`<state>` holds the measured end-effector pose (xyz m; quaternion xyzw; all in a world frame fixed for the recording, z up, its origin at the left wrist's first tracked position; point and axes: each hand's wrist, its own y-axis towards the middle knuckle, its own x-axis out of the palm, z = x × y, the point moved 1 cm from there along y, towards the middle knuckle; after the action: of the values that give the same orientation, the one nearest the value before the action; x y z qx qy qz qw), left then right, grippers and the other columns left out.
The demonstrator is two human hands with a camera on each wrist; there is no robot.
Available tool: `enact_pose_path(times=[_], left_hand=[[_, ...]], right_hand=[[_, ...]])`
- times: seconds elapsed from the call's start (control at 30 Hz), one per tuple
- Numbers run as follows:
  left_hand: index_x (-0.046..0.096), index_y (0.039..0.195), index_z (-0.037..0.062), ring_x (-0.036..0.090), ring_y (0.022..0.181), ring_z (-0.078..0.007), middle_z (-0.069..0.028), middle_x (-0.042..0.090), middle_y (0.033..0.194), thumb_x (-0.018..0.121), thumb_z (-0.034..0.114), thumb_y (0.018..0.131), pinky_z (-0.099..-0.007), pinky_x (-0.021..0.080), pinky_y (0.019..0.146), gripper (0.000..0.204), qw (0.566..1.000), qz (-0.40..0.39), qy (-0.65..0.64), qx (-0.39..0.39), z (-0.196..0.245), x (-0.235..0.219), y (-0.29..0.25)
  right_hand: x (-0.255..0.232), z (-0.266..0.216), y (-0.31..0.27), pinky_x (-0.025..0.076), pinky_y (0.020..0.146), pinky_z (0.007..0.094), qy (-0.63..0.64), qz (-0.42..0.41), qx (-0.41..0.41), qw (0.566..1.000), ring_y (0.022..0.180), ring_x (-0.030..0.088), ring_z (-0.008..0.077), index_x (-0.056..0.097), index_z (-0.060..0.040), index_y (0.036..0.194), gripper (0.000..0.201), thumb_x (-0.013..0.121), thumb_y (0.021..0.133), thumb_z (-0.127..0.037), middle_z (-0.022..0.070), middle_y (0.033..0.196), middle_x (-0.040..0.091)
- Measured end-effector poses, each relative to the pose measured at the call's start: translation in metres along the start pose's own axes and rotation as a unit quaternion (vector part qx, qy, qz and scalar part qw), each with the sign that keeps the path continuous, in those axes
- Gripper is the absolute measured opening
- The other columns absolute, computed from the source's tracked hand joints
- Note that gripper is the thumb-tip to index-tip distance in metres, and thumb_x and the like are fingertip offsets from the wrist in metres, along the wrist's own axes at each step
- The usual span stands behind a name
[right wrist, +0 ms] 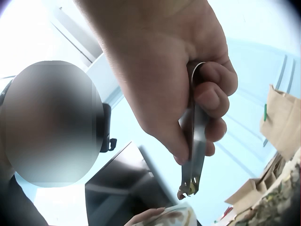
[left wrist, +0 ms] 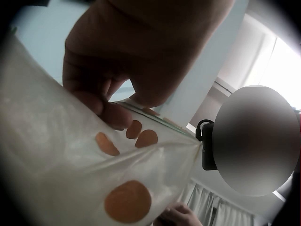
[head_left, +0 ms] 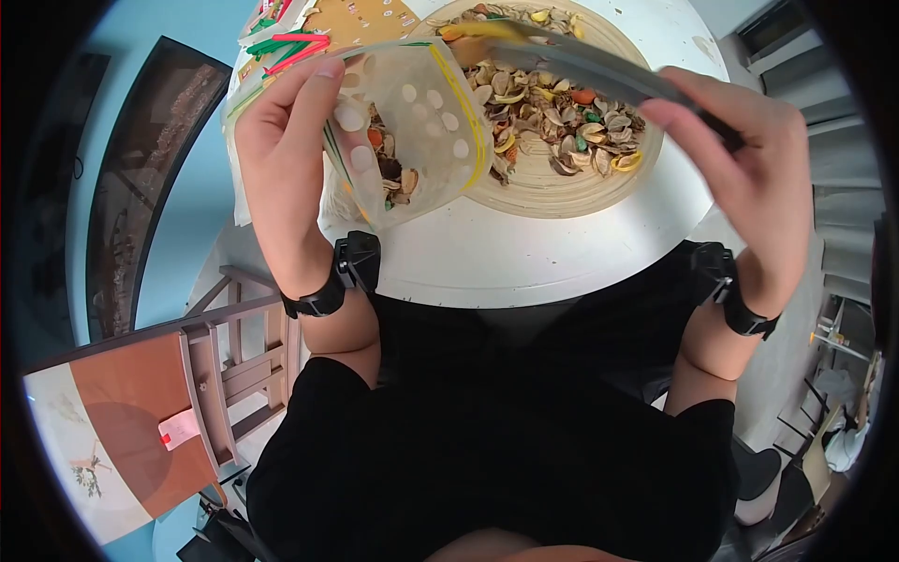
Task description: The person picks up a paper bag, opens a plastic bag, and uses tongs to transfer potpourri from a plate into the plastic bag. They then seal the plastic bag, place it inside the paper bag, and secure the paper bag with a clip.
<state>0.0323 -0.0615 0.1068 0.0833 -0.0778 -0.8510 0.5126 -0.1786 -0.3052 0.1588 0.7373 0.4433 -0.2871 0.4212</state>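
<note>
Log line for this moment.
left hand: pinches bag, dried pieces inside; right hand: grips metal tongs, small piece at tips; tray: more dried pieces

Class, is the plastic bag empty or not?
Not empty: in the head view, brown and orange dried pieces show inside the plastic bag. How full, I cannot tell.

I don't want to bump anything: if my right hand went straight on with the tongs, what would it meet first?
Probably the translucent bag in your left hand, just beyond the tongs, though depth is unclear.
</note>
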Motion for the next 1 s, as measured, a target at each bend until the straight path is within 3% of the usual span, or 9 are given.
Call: enact_pose_path(times=[0.13, 0.2, 0.27, 0.33, 0.37, 0.47, 0.6, 0.8, 1.0], left_hand=[[0.074, 0.112, -0.0054, 0.061, 0.057, -0.0107, -0.0050, 0.070, 0.080, 0.065, 0.016, 0.099, -0.0224, 0.044, 0.056, 0.027, 1.000, 0.003, -0.006, -0.003, -0.002, 0.000, 0.001], [0.074, 0.112, -0.0055, 0.062, 0.059, -0.0104, -0.0053, 0.070, 0.081, 0.065, 0.017, 0.099, -0.0221, 0.045, 0.057, 0.027, 1.000, 0.016, -0.002, 0.003, -0.007, -0.009, 0.004], [0.075, 0.112, -0.0052, 0.062, 0.059, -0.0101, -0.0054, 0.071, 0.082, 0.065, 0.017, 0.099, -0.0219, 0.046, 0.057, 0.027, 0.999, 0.039, -0.004, 0.015, -0.009, -0.013, 0.006], [0.075, 0.112, -0.0049, 0.063, 0.060, -0.0099, -0.0054, 0.071, 0.082, 0.065, 0.017, 0.098, -0.0219, 0.046, 0.058, 0.027, 0.998, 0.050, -0.007, 0.021, -0.008, -0.013, 0.007], [0.075, 0.111, -0.0048, 0.063, 0.061, -0.0098, -0.0053, 0.071, 0.083, 0.065, 0.017, 0.098, -0.0219, 0.046, 0.058, 0.027, 0.998, 0.051, -0.007, 0.020, -0.007, -0.011, 0.007], [0.075, 0.112, -0.0043, 0.063, 0.061, -0.0096, -0.0052, 0.071, 0.083, 0.065, 0.017, 0.098, -0.0220, 0.046, 0.058, 0.027, 0.999, 0.044, -0.017, 0.014, -0.006, -0.011, 0.007], [0.075, 0.112, -0.0039, 0.063, 0.061, -0.0102, -0.0052, 0.071, 0.083, 0.066, 0.018, 0.098, -0.0222, 0.047, 0.058, 0.027, 0.999, 0.041, -0.015, 0.019, -0.009, -0.013, 0.007], [0.075, 0.111, -0.0047, 0.063, 0.058, -0.0119, -0.0057, 0.070, 0.081, 0.066, 0.018, 0.098, -0.0233, 0.046, 0.055, 0.028, 0.998, 0.051, -0.016, 0.015, -0.009, -0.009, 0.009], [0.075, 0.112, -0.0051, 0.062, 0.056, -0.0120, -0.0057, 0.070, 0.081, 0.065, 0.017, 0.099, -0.0241, 0.046, 0.056, 0.027, 0.999, 0.037, -0.011, 0.005, -0.004, -0.006, 0.005]], right_hand=[[0.011, 0.002, 0.003, 0.047, 0.063, 0.0220, 0.035, 0.012, 0.011, 0.999, 0.070, 0.059, 0.0075, 0.072, 0.0072, 0.116, 0.033, 0.078, 0.092, -0.014, 0.0075, 0.081, 0.073], [0.013, 0.019, 0.004, 0.044, 0.061, 0.0222, 0.116, 0.076, 0.047, 0.989, 0.067, 0.056, 0.0071, 0.073, 0.0062, 0.116, 0.034, 0.078, 0.092, -0.016, 0.0067, 0.079, 0.072], [0.010, 0.024, 0.008, 0.041, 0.056, 0.0252, 0.052, 0.026, 0.053, 0.997, 0.060, 0.053, 0.0088, 0.076, 0.0018, 0.111, 0.033, 0.078, 0.092, -0.025, 0.0076, 0.070, 0.067], [0.009, 0.025, 0.009, 0.044, 0.054, 0.0292, -0.082, -0.054, 0.115, 0.989, 0.053, 0.056, 0.0137, 0.079, -0.0024, 0.103, 0.033, 0.078, 0.089, -0.032, 0.0125, 0.064, 0.064], [0.017, 0.029, 0.009, 0.050, 0.060, 0.0326, -0.083, -0.082, 0.101, 0.988, 0.058, 0.064, 0.0218, 0.079, -0.0016, 0.101, 0.036, 0.075, 0.090, -0.035, 0.0158, 0.065, 0.065], [0.044, 0.044, 0.006, 0.052, 0.061, 0.0368, -0.128, -0.078, 0.075, 0.986, 0.060, 0.066, 0.0301, 0.079, -0.0018, 0.099, 0.032, 0.076, 0.090, -0.032, 0.0184, 0.066, 0.066], [0.044, 0.041, 0.010, 0.051, 0.059, 0.0387, -0.153, -0.100, 0.061, 0.981, 0.058, 0.064, 0.0333, 0.079, -0.0016, 0.092, 0.025, 0.074, 0.091, -0.026, 0.0187, 0.064, 0.065], [0.032, 0.035, 0.013, 0.047, 0.055, 0.0386, -0.142, -0.087, 0.061, 0.984, 0.053, 0.058, 0.0331, 0.080, -0.0023, 0.093, 0.024, 0.074, 0.092, -0.026, 0.0187, 0.063, 0.063], [0.008, 0.026, 0.010, 0.044, 0.053, 0.0309, -0.074, 0.000, 0.018, 0.997, 0.050, 0.056, 0.0170, 0.081, -0.0037, 0.102, 0.024, 0.075, 0.094, -0.025, 0.0156, 0.065, 0.067]])
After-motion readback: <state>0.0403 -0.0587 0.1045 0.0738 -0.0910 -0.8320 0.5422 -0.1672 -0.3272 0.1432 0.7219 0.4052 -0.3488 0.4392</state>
